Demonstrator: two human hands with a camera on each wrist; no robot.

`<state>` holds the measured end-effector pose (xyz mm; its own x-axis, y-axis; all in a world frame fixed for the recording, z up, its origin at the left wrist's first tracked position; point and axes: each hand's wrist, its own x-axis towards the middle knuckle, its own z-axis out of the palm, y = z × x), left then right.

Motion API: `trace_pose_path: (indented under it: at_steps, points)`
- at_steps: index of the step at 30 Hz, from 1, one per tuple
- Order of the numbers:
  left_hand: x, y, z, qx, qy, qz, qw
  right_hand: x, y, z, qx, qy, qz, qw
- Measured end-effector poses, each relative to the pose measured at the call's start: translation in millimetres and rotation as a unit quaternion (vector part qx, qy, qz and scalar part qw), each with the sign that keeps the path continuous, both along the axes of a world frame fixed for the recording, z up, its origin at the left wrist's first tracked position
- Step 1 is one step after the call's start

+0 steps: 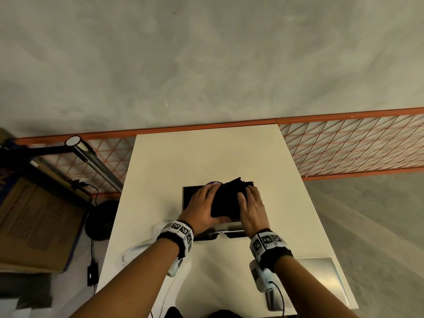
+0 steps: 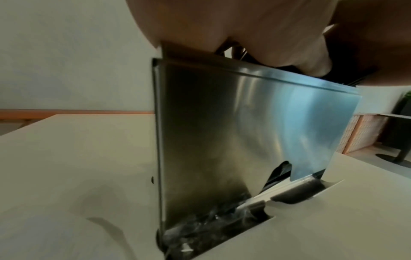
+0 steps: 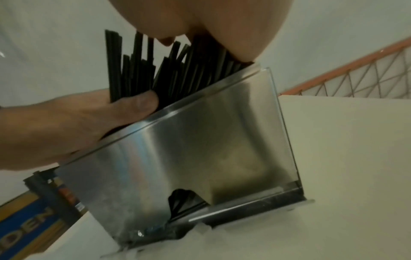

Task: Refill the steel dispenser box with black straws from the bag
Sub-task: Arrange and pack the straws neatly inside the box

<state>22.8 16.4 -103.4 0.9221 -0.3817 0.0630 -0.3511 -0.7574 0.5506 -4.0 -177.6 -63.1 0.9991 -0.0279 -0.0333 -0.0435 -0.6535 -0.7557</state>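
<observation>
The steel dispenser box (image 1: 189,196) stands open-topped in the middle of the white table (image 1: 206,152). A bundle of black straws (image 1: 227,198) lies slanted across its top, partly inside. My left hand (image 1: 202,207) grips the bundle's near left side, thumb under and fingers over. My right hand (image 1: 254,210) lies flat on the bundle's right end with straight fingers. In the right wrist view the straws (image 3: 138,70) stick up unevenly out of the box (image 3: 189,149), and the left thumb (image 3: 142,103) presses them. A few straws show in the bottom slot (image 3: 182,198).
A clear plastic bag (image 1: 134,251) lies crumpled left of my left wrist. A flat steel lid (image 1: 321,281) rests at the table's near right. Something purple (image 1: 214,182) sits behind the box. A cardboard box (image 1: 34,221) and a lamp (image 1: 94,161) stand off the left edge.
</observation>
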Motion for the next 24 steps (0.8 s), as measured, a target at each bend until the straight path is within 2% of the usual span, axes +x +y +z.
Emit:
trace_pose_path:
  at_steps: [2,6,8,9,11,13,14,17,20,24]
  points:
    - [-1,2,-3,0.023,0.004,-0.001,1.000,1,-10,-1,-0.035,0.023,0.017,0.999]
    - [-2,-4,-5,0.096,0.003,-0.015,0.995,2,-27,13,-0.234,0.026,0.102,0.967]
    - [-3,-5,-4,0.122,0.000,-0.020,0.992,2,-32,21,-0.252,0.016,0.102,0.962]
    - [-4,-5,-3,0.129,-0.005,-0.023,0.991,2,-33,22,-0.226,0.003,0.092,0.970]
    - [-5,-6,-2,0.132,-0.013,-0.024,0.991,3,-31,22,-0.098,-0.006,0.046,0.994]
    - [-7,-5,-1,0.124,-0.012,-0.015,0.992,3,-22,16,0.015,0.016,-0.004,1.000]
    - [-7,-5,0,0.116,-0.011,-0.009,0.993,2,-16,11,0.038,0.029,-0.020,0.999]
    - [-8,-5,1,0.092,-0.008,0.002,0.996,-2,-1,-4,0.026,0.029,-0.031,0.999]
    - [-7,-6,-1,0.092,-0.015,-0.001,0.996,-6,4,-7,0.000,0.001,-0.003,1.000]
    - [-7,-4,-3,0.099,-0.030,-0.007,0.995,-6,6,-7,0.046,-0.008,-0.007,0.999]
